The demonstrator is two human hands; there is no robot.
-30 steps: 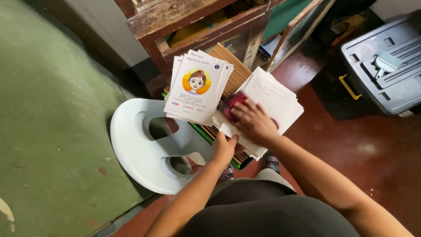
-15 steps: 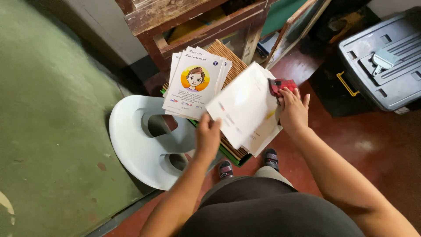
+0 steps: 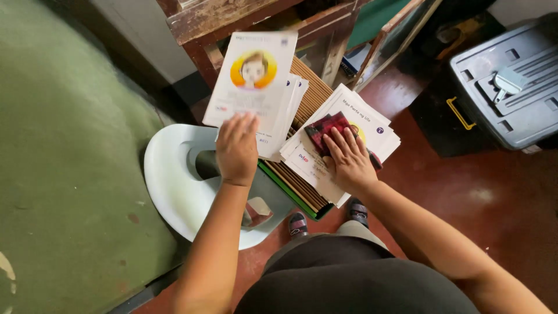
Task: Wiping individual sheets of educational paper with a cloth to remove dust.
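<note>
While both hands rest on paper, everything can be placed from the ribbed folder pile [image 3: 302, 168] on the stool.

Cloth: a dark red rag [image 3: 326, 129], soft and crumpled, lies under the right hand [image 3: 349, 160] on the right-hand sheets, at the pile's right side.
Right hand: flat, fingers spread, palm pressing the cloth down; no pinch.
Right sheets: a fanned stack of white printed sheets [image 3: 372, 125], thin and glossy-looking, long axis running up and to the right from the pile.
Key relation: the cloth sits directly beneath the right fingers and pokes out ahead of them, away from the body; the right hand is much the nearer, the left is across the pile.
Left hand: the left hand [image 3: 236, 150] lies flat with fingers close together on the lower edge of the left sheets.
Left sheets: white sheets [image 3: 253, 87] with a round orange picture, long axis pointing away from the body, overlapping the pile's left edge.
Pile: corrugated brown folders with a green edge, stiff, slanted.
Stool: pale moulded plastic stool [image 3: 174, 192], smooth, with cut-outs, under the pile.
Beyond the pile: worn wooden table [image 3: 232, 17].
Far right of the pile: grey plastic crate [image 3: 511, 99] on the red floor.
</note>
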